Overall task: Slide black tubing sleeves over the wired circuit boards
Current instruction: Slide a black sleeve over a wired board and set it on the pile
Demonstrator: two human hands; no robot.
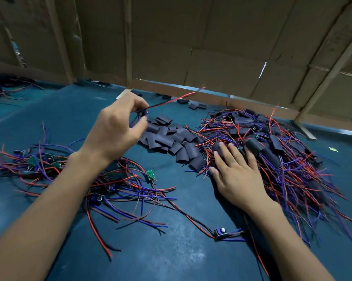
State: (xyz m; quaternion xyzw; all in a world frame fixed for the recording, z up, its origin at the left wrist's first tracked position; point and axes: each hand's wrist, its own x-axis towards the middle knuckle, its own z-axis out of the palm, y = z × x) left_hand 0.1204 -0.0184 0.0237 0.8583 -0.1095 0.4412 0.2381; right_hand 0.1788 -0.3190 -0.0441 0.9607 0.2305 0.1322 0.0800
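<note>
Wired circuit board (pixel 143 112): being pinched above the table (pixel 171 250) by the left hand (pixel 116 126). Right hand (pixel 234 173): being rested flat, grasping nothing, beside the black tubing sleeves (pixel 171 138).

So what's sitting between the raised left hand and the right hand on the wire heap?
In the head view, the loose pile of black tubing sleeves lies between the left hand and the right hand.

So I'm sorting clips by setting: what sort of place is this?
Likely a small hand-assembly workshop: loose black sleeves heaped on a teal bench, tangles of wired boards, and cardboard walls behind.
</note>
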